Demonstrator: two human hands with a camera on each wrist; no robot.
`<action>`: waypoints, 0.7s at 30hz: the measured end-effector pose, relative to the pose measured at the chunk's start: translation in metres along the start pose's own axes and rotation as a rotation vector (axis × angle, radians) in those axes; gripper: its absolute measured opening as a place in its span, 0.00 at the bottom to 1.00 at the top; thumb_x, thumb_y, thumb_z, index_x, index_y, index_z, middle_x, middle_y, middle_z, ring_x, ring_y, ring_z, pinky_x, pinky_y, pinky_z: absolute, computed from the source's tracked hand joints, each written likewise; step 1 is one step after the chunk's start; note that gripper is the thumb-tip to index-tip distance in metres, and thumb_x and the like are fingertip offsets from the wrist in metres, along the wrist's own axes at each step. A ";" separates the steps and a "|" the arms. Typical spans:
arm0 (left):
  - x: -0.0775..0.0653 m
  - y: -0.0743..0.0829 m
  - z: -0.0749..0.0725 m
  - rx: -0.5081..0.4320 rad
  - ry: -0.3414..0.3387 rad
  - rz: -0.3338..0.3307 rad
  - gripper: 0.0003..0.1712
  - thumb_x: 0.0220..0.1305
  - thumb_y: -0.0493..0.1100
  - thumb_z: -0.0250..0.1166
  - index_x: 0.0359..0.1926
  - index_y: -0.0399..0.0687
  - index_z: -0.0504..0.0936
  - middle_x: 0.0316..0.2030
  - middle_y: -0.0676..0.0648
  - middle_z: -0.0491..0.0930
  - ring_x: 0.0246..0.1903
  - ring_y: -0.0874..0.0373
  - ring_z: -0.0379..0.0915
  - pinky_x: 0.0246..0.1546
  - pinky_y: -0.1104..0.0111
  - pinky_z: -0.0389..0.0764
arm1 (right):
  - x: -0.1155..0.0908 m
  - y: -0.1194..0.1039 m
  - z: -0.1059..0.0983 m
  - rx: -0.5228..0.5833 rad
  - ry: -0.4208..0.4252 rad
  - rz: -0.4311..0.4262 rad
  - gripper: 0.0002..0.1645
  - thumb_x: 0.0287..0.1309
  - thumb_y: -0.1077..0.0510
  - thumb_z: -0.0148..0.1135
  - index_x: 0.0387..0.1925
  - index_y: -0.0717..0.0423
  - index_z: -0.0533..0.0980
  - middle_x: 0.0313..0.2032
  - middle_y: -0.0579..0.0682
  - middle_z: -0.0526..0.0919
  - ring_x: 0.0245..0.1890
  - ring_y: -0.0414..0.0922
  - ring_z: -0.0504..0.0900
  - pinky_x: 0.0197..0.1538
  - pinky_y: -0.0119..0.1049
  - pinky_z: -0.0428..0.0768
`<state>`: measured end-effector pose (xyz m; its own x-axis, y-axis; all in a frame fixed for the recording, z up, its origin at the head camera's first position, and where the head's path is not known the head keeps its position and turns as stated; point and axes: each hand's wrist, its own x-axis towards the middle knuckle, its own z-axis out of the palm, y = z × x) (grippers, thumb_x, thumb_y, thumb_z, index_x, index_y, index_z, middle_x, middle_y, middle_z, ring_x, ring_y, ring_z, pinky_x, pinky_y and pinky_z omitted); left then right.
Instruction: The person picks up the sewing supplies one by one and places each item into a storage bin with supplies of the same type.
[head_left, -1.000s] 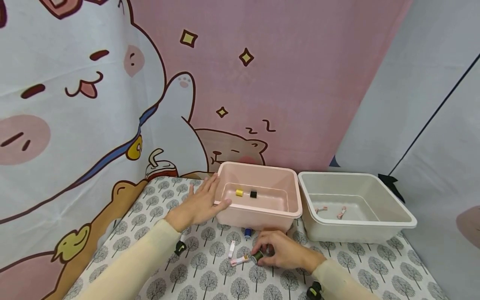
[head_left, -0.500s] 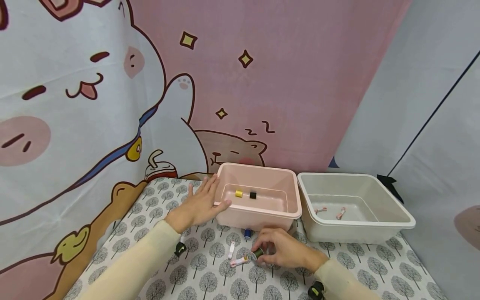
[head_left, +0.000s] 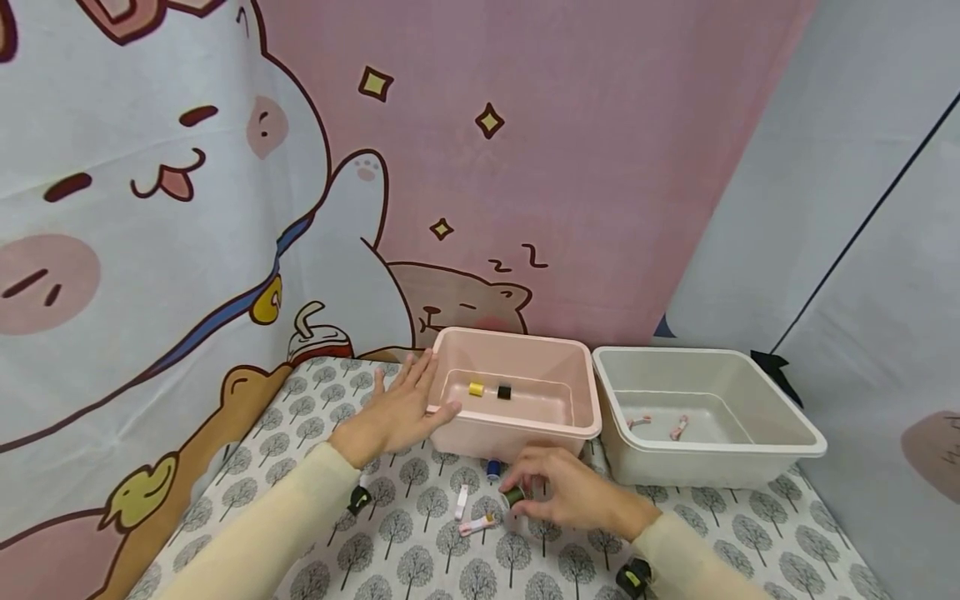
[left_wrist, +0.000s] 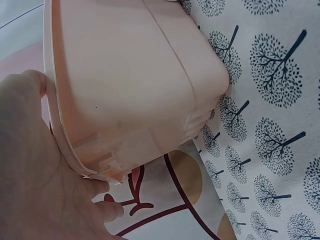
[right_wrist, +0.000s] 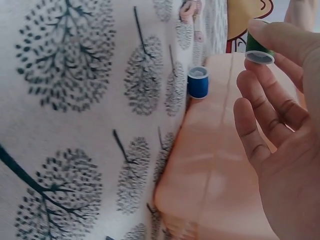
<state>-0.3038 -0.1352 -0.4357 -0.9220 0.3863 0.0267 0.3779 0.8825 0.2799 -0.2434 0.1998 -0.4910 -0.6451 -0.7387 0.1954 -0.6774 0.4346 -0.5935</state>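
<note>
My right hand pinches a small green thread spool between thumb and fingers, just in front of the pink bin. The right wrist view shows the same green spool, with its white end visible and the other fingers spread loosely. My left hand rests on the left corner of the pink bin, fingers extended along its rim. A blue thread spool stands on the cloth by the bin's front wall. Inside that bin lie a yellow spool and a black spool.
Two small pale pieces lie on the tree-print cloth: a white strip and a pink-and-white one. A grey-white bin stands right of the pink one, holding two small pink pieces. A printed curtain hangs behind.
My right hand has moved up slightly toward the pink bin, carrying the green spool away from the pale pieces. The left hand keeps its place on the bin.
</note>
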 end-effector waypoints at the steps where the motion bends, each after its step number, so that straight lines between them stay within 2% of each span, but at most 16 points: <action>1: 0.000 0.000 0.000 0.002 -0.001 0.000 0.66 0.82 0.88 0.36 0.97 0.46 0.38 0.97 0.46 0.30 0.97 0.38 0.27 0.90 0.21 0.30 | 0.000 -0.001 -0.001 -0.002 0.005 -0.005 0.18 0.68 0.58 0.86 0.56 0.44 0.93 0.52 0.34 0.91 0.46 0.43 0.91 0.52 0.38 0.95; 9: 0.000 0.001 -0.001 0.006 -0.004 0.004 0.66 0.83 0.88 0.36 0.97 0.45 0.38 0.97 0.46 0.31 0.97 0.37 0.28 0.89 0.20 0.30 | 0.003 -0.011 -0.010 -0.027 0.029 -0.046 0.17 0.71 0.56 0.85 0.57 0.38 0.92 0.51 0.35 0.92 0.45 0.40 0.91 0.52 0.37 0.95; 16: -0.001 0.001 -0.001 0.005 0.006 0.002 0.66 0.83 0.88 0.37 0.97 0.45 0.41 0.97 0.45 0.33 0.97 0.36 0.29 0.89 0.20 0.30 | 0.011 -0.023 -0.024 -0.055 0.044 -0.070 0.17 0.71 0.57 0.84 0.58 0.45 0.92 0.52 0.36 0.93 0.48 0.31 0.89 0.54 0.36 0.96; 21: -0.001 0.001 -0.001 0.006 0.007 0.003 0.66 0.83 0.87 0.37 0.97 0.45 0.40 0.97 0.46 0.32 0.97 0.36 0.29 0.89 0.20 0.30 | 0.018 -0.034 -0.038 -0.081 0.060 -0.070 0.16 0.72 0.55 0.83 0.58 0.46 0.92 0.51 0.37 0.94 0.48 0.29 0.88 0.53 0.33 0.94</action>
<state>-0.3026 -0.1349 -0.4345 -0.9215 0.3869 0.0344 0.3810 0.8829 0.2743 -0.2455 0.1918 -0.4377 -0.6135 -0.7376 0.2819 -0.7463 0.4249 -0.5123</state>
